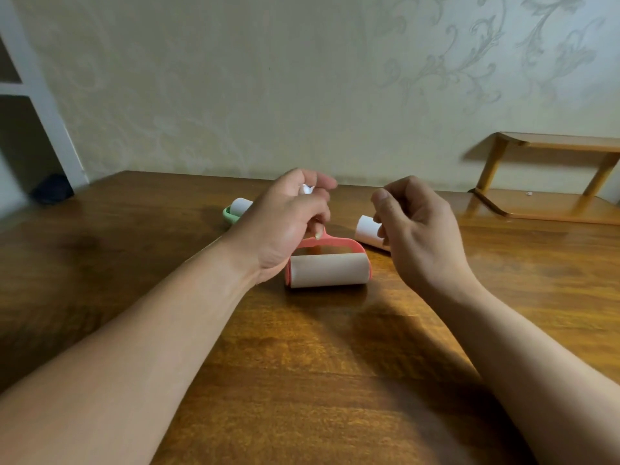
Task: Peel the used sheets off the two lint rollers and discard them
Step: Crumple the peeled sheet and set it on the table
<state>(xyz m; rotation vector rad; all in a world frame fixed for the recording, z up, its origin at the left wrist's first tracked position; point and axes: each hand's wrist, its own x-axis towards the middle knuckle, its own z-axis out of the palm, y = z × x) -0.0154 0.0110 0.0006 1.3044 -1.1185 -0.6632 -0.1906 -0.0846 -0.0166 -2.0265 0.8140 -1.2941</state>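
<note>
A pink lint roller (328,269) lies on the wooden table (302,364), its white roll facing me. A green lint roller (236,209) lies farther back on the left, partly hidden by my left hand. My left hand (288,223) hovers above the pink roller's handle with its fingers curled around a small white crumpled sheet (306,189). My right hand (416,226) hangs to the right, fingers loosely curled with nothing visible in them. It covers part of a white roll (368,231) lying behind it.
A low wooden shelf (550,182) stands at the table's back right against the patterned wall. A dark object (52,189) sits on the floor at the far left beside a white door frame.
</note>
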